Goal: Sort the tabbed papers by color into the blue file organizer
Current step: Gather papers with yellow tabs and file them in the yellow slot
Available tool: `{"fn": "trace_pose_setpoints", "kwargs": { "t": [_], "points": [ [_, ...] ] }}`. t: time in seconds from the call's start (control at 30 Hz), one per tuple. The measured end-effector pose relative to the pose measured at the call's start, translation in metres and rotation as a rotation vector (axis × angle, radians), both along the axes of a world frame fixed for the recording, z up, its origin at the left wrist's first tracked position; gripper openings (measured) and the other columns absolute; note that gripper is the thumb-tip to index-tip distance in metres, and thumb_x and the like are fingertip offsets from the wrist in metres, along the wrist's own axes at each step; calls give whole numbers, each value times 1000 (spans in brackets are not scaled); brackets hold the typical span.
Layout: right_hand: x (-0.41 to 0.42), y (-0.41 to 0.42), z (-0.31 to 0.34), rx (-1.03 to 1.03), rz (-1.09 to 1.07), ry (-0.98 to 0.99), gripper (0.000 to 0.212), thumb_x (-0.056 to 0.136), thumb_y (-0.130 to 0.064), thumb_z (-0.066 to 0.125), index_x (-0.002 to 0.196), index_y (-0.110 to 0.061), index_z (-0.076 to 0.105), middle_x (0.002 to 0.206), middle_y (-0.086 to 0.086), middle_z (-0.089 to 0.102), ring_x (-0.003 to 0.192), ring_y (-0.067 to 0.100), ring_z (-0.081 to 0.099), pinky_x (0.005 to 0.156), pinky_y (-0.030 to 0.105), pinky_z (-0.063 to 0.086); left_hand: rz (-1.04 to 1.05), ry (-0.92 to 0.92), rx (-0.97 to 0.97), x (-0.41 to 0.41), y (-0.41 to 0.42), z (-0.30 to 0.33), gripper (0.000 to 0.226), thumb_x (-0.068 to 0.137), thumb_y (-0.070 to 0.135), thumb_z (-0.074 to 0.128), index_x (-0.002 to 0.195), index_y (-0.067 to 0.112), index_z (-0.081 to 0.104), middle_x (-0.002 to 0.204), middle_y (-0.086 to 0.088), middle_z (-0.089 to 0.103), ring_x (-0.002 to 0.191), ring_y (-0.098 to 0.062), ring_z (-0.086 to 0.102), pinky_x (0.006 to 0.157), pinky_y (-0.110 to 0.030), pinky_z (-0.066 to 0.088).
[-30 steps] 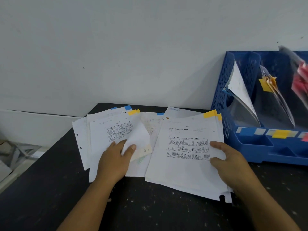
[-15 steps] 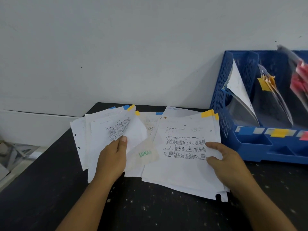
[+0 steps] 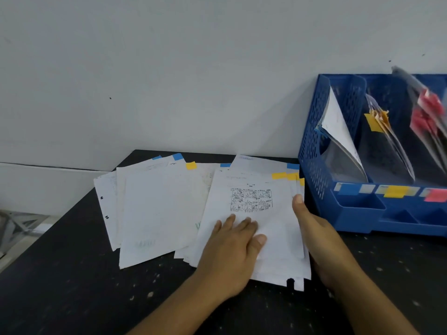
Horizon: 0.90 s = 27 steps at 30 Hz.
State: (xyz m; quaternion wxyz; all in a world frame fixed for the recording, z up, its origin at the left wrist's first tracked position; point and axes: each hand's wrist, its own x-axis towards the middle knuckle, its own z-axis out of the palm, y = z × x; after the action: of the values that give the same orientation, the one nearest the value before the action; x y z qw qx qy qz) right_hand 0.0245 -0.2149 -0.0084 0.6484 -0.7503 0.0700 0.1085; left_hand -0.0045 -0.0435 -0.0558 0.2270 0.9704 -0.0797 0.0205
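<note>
My left hand lies flat, fingers straight and spread, on the white printed sheet with the comic-grid drawing, the top of a small stack whose yellow tabs show at the far edge. I judge it is pressing there to keep the stack from sliding. My right hand sits at the stack's right edge, thumb on top of the paper; the fingers go under or behind the sheets, so I cannot tell whether they are curled round them. It looks placed to lift these yellow-tabbed papers as one bundle.

To the left, a loose fan of white sheets rests on the black speckled tabletop, blue tabs and one yellow tab poking out at the far side, still unsorted.

The blue perforated plastic file organizer stands just right of the stack against the wall. Its left slot holds blue-tabbed paper, the middle yellow, the right red, matching the coloured labels on its front. The middle slot is probably where this bundle goes.
</note>
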Motion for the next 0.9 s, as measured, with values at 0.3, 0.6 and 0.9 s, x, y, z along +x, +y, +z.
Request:
{"fn": "trace_pose_setpoints", "kwargs": {
  "t": [0.3,0.6,0.9],
  "points": [
    [3,-4,-14,-152,-40,-85,39,91,-13,66,126,-25,54,100,-12,63,87,9,62,60,21,46,241,-60,-87,3,39,15,59,97,53,35,151,30,26,158,12,20,148,-11,4,116,-27,-4],
    [8,-8,-17,-207,-41,-129,57,93,-4,58,141,-30,41,101,-16,57,93,8,56,79,25,46,363,188,180,8,109,-2,95,80,80,29,155,28,2,163,4,-5,149,-25,-10,119,-45,-4],
    [10,-10,-21,-200,-38,-128,57,94,-6,58,142,-31,40,96,-22,54,86,1,53,80,27,44,450,37,-74,5,107,0,52,100,48,32,149,31,31,159,1,24,148,-21,13,119,-38,13]
  ]
}}
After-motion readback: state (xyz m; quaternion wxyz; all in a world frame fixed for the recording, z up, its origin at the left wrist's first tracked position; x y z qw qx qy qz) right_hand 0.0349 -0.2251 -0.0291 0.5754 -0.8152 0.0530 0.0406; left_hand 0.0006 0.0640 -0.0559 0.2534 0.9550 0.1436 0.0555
